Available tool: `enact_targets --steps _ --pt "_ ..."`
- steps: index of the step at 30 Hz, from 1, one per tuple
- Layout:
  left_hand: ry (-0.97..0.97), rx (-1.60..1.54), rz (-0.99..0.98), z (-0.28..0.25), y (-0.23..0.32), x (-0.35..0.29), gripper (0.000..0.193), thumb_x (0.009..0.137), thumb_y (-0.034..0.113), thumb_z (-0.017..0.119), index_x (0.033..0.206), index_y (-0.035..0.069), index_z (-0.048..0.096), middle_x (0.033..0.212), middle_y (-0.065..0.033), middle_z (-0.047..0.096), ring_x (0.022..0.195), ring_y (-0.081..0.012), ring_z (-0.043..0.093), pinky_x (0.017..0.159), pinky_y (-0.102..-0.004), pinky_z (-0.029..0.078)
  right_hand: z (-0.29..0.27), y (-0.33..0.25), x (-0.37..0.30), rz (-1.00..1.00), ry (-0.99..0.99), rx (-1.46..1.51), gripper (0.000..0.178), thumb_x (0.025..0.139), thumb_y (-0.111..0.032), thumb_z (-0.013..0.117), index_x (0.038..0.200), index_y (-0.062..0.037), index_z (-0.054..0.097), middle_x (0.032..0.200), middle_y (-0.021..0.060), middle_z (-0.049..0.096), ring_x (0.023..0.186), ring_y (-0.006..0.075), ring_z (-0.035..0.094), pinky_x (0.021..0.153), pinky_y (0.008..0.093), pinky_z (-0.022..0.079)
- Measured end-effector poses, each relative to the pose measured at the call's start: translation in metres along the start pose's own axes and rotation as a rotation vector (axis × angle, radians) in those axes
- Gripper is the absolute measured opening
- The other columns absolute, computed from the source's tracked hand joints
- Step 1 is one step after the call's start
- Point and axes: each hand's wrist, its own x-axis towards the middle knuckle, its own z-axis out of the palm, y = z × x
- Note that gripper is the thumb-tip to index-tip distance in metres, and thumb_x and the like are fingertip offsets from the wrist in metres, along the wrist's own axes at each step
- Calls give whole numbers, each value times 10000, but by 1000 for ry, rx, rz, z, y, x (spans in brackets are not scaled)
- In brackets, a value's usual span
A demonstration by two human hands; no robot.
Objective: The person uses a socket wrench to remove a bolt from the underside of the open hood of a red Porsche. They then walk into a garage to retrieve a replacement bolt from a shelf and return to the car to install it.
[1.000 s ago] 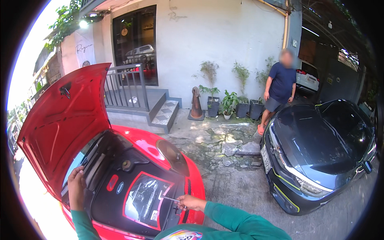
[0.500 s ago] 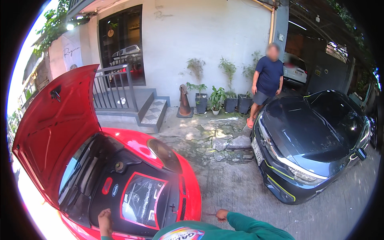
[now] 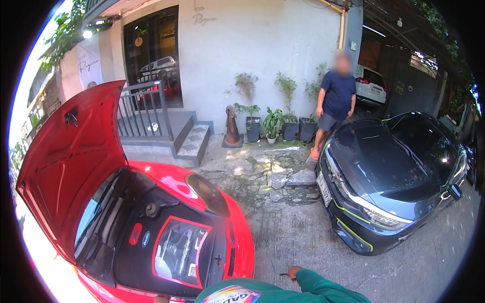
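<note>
My right hand (image 3: 292, 273), at the end of a green sleeve, is closed on a small dark stick-like object (image 3: 283, 274). The object is too small to name and is held over the concrete, to the right of the red car (image 3: 237, 212). Only a sliver of my left hand (image 3: 162, 299) shows at the lower edge, by the car's front rim; its fingers are hidden. The raised red hood (image 3: 76, 156) leaves the front bay uncovered. A black cover panel (image 3: 129, 262) with a red-framed clear window (image 3: 177, 250) lines the bay.
A dark grey car (image 3: 369, 171) with yellow-green trim stands at the right. Beside it is a person (image 3: 337, 96) in a navy shirt. By the wall are potted plants (image 3: 273, 123), a worn cone (image 3: 232, 129) and tiled steps (image 3: 194, 144) with a railing (image 3: 146, 108).
My left hand has dropped from above the front bay to the lower edge, nearly out of view. My right hand has shifted slightly right with the dark object.
</note>
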Motion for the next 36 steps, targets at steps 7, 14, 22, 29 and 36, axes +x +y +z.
enact_targets --steps 7,14,22,29,36 --pt "-24 -54 -78 23 19 2 161 915 92 577 981 59 720 766 -98 647 622 -235 583 569 -375 459 3 -40 7 -142 -14 -92 256 878 -98 538 778 28 737 803 172 737 674 265 728 645 451 562" --pt "-39 -66 -94 30 31 1 163 918 106 582 977 56 726 761 -99 652 620 -233 590 574 -375 468 2 -44 9 -41 19 11 234 867 -99 580 750 13 749 733 165 725 640 243 720 606 427 565" --pt "-43 -75 -114 30 33 0 168 921 121 589 973 53 733 755 -100 657 618 -230 599 581 -376 479 -11 -28 -12 -9 42 -71 243 871 -111 556 774 16 740 788 165 736 652 258 719 620 438 564" --pt "-54 -78 -117 31 38 3 174 924 135 595 970 50 739 750 -101 662 615 -227 606 586 -377 488 -8 -28 -4 -26 71 -63 251 865 -111 541 787 14 745 778 167 732 661 257 723 632 432 567" --pt "-66 -68 -120 32 42 5 181 926 149 601 966 48 745 744 -102 667 613 -225 613 592 -377 497 0 -47 6 -165 1 -226 251 878 -115 559 767 20 738 771 148 740 666 236 735 627 434 579"
